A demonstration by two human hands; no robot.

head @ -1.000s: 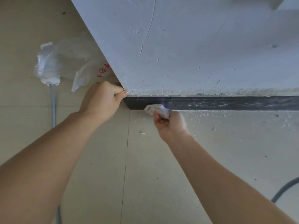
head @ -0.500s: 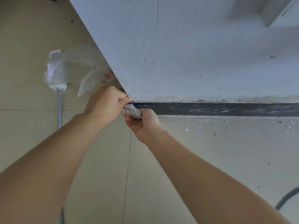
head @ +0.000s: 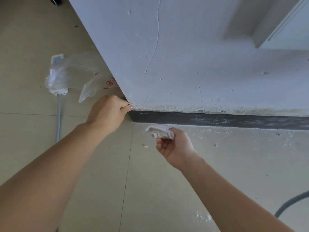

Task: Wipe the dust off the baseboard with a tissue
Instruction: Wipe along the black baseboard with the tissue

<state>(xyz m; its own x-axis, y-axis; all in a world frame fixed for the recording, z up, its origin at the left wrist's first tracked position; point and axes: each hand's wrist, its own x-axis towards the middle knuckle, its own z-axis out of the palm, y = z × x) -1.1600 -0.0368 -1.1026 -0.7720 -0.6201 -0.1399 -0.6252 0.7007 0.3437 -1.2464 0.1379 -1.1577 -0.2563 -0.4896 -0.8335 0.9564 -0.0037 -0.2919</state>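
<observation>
Shifted rightward off baseboard (head: 217, 118) corner end since earlier frame: right hand (head: 174, 147), pinching folded white tissue (head: 159, 131) just in front of baseboard. Left hand (head: 107, 113): curled into fist, knuckles against wall (head: 184, 64) at baseboard's left end. Plastic-wrapped power strip (head: 58, 91): on floor (head: 100, 181), well left of baseboard.

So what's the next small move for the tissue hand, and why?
Probably press the tissue in the right hand up onto the baseboard and sweep rightward: it sits at the strip's lower edge, pale dust streaks show farther right, and the left hand grips the wall corner for support.
</observation>
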